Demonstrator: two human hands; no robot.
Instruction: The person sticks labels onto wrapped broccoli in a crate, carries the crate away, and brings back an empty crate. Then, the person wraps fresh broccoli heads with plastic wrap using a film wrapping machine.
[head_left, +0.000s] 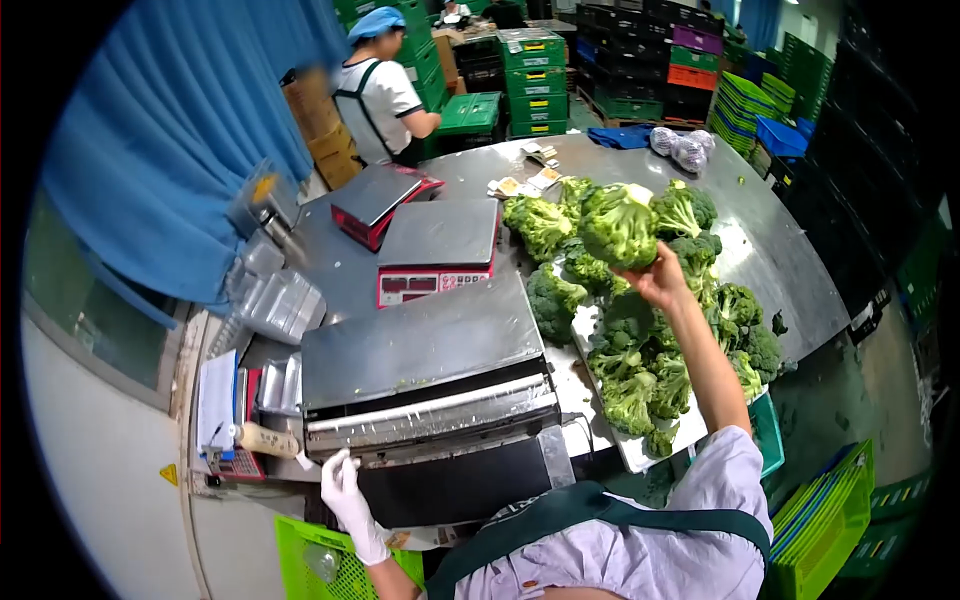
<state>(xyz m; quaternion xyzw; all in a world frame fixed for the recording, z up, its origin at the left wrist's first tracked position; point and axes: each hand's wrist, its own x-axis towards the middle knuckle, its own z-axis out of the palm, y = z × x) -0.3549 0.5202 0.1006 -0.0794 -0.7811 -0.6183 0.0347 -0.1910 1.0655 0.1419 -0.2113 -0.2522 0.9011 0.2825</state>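
The right hand (662, 278) holds a broccoli (615, 228) from below, seemingly to clear the pile (630, 400) near the table's (785, 260) right edge; the left hand's (350, 505) grip, I cannot tell.

Your single view looks from your head, forward and down over the steel table (790, 245), close enough to take in your left hand (350, 500) at the table's near side and your right hand (657, 278) above it. The wide, dark-rimmed round field reaches beyond the table's far edge to stacked crates (533, 82), where detail seems soft.
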